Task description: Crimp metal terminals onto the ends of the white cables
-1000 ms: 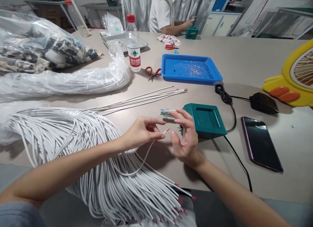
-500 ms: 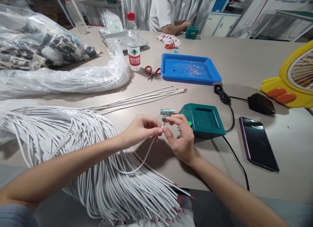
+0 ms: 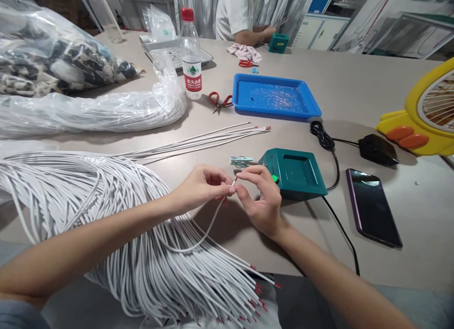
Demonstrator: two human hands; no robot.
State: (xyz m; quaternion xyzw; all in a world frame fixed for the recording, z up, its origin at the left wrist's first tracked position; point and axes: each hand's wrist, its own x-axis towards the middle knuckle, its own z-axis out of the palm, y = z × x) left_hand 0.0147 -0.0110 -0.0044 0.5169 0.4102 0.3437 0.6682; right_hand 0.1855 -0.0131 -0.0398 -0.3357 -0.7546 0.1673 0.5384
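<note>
Beige table [image 3: 354, 92], co-worker [image 3: 234, 17] at top centre.
Left edge to lower centre: wire bundle [image 3: 135, 253], white, visible ends red. Centre: left hand [image 3: 207, 185], thumb and forefinger pinching a single wire [image 3: 214, 219] near its red tip; right hand [image 3: 260, 196], thumb and forefinger curled at that tip, whether gripping it cannot be told. Right of centre: green box [image 3: 298, 170]. Right: phone [image 3: 374, 208], flat; fan [image 3: 413, 109], upper right edge.

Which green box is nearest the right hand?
The front green box, just beyond the right hand, with a rectangular recess facing up. The other green box is far off, near the person in white.
</note>
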